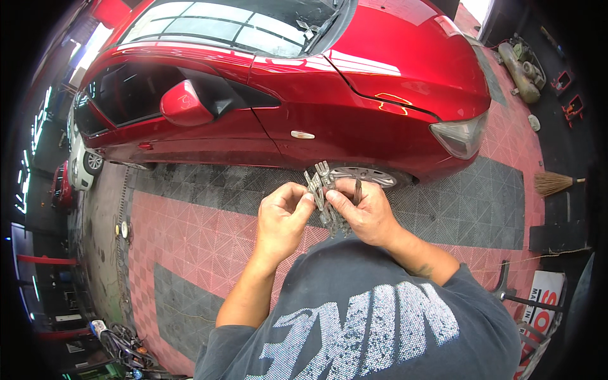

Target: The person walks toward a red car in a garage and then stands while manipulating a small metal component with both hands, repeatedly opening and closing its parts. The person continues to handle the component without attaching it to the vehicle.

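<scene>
In front of my chest, both hands hold a bunch of slim grey metal pieces (319, 185) with forked upper ends; their exact kind cannot be made out. My left hand (280, 216) pinches the left side between thumb and curled fingers. From the other side, my right hand (368, 214) closes on the same bunch, thumb across its middle. A dark, narrow tip shows between the right fingers. More of the bunch dangles beneath the thumbs, just above my dark shirt. Beyond the hands is the front wheel (362, 173) of a red car.
The red car (354, 120) stands across the far side, its mirror (185, 103) jutting toward me. Red and grey tiles (209, 244) cover the floor. On the right are a broom (552, 183) and a metal stand (506, 292). A white car (82, 161) is far left.
</scene>
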Tool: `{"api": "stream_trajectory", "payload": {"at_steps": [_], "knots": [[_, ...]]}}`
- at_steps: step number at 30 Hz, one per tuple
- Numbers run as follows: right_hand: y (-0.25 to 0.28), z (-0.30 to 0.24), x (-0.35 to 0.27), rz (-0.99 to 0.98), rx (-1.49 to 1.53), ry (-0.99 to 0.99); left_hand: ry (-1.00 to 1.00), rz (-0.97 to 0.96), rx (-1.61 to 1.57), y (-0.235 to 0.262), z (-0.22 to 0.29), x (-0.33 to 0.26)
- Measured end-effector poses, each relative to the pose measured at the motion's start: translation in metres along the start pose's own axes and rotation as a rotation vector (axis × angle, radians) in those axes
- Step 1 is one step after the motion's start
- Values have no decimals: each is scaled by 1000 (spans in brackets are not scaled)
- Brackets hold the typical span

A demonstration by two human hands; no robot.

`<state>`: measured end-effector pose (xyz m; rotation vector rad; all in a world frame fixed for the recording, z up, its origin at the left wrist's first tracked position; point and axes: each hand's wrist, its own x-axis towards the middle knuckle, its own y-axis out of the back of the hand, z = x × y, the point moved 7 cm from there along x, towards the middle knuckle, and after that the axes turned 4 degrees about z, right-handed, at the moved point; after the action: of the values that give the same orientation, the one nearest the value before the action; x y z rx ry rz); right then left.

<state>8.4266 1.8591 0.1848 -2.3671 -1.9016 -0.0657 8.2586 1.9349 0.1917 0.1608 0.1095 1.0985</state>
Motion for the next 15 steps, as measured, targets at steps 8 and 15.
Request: {"api": "stream_trajectory", "payload": {"at_steps": [8, 15], "knots": [[-1, -25, -4, 92, -352, 336, -30, 80, -56, -4, 1, -3], [2, -20, -4, 118, -346, 298, 106, 7, -294, -5, -10, -1]]}}
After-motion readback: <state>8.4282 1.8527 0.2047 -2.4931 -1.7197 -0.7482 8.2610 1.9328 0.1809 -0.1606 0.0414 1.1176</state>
